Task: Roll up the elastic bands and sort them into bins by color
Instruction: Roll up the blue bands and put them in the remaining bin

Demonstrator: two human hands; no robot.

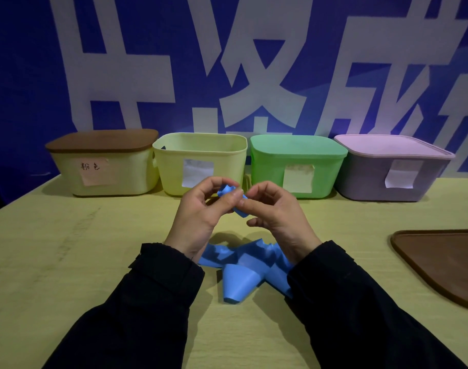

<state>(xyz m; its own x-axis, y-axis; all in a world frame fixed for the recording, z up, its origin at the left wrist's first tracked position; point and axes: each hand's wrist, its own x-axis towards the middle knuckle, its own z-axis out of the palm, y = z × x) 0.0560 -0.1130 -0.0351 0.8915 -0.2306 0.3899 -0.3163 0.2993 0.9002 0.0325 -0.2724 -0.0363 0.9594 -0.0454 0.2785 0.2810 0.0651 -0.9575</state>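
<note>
A long blue elastic band (243, 265) lies crumpled on the yellow table below my wrists. One end of it rises between my hands as a small partly rolled wad. My left hand (201, 209) pinches that wad with thumb and fingers. From the other side my right hand (275, 211) pinches it with curled fingers. Along the back stand the bins: a yellow bin with a brown lid (102, 166), an open yellow bin (201, 163) with no lid, a green lidded bin (296, 166) and a grey bin with a pink lid (392, 169).
A brown lid (440, 262) lies flat on the table at the right edge. Each bin carries a paper label on its front. A blue wall with large white characters rises right behind the bins.
</note>
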